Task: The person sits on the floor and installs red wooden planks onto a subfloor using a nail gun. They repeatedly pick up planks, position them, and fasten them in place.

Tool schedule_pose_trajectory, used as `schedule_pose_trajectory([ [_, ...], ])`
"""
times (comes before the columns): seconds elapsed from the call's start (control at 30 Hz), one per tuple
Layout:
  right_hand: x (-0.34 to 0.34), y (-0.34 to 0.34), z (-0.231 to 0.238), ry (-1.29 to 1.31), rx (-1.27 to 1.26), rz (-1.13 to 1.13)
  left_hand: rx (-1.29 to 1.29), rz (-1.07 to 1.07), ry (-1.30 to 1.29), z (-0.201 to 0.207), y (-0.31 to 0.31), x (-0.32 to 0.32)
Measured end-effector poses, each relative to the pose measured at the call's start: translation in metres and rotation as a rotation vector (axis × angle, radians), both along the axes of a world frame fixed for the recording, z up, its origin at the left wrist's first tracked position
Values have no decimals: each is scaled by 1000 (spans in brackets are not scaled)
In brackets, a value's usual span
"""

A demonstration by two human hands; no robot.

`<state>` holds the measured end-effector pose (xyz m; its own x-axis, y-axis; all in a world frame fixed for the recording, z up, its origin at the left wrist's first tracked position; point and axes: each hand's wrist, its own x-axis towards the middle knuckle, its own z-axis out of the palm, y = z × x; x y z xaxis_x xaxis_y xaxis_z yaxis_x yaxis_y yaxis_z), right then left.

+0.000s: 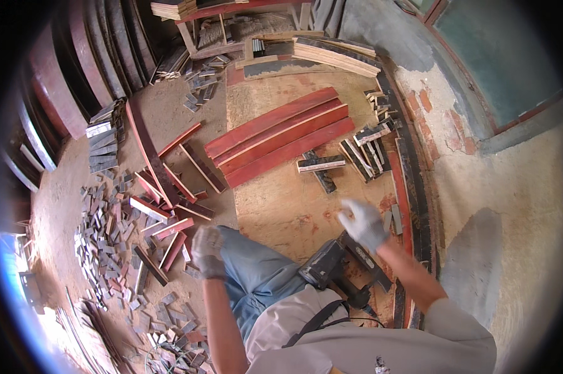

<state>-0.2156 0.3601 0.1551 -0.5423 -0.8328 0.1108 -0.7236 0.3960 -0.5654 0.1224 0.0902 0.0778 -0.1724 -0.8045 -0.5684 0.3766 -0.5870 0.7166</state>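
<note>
My left hand (207,250), in a pale work glove, hangs beside my bent knee, next to short red-faced wood offcuts (173,229). It is smeared, so its finger positions do not show. My right hand (361,224), gloved too, is held above the plywood sheet (266,215) with thumb and fingers apart and nothing in them. Just below it a black nail gun (322,265) lies by my thigh, its long magazine partly under that hand. Farther ahead, red wooden boards (281,137) lie side by side on the plywood. A short pale-edged block (321,163) rests crosswise on a dark one.
Stacked short blocks (365,153) stand on the right, near long dark strips (412,187) along the wall. Loose offcuts (107,234) litter the floor at left, with a long red board (147,149) beside them. Big panels (76,62) lean at far left.
</note>
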Motion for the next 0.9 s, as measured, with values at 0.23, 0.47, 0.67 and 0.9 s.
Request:
schedule_pose_trajectory([
  [0.23, -127, -188, -68, 630, 275, 349, -422, -244, -438, 9, 65, -51],
  [0.47, -149, -254, -89, 738, 529, 365, -808, -376, -983, -21, -2, -93],
  [0.67, -152, -214, -49, 572, 21, 208, -644, -396, -963, -82, -81, -152],
  [0.9, -152, -86, 36, 44, 113, -102, -728, -542, -985, -75, -85, -135],
])
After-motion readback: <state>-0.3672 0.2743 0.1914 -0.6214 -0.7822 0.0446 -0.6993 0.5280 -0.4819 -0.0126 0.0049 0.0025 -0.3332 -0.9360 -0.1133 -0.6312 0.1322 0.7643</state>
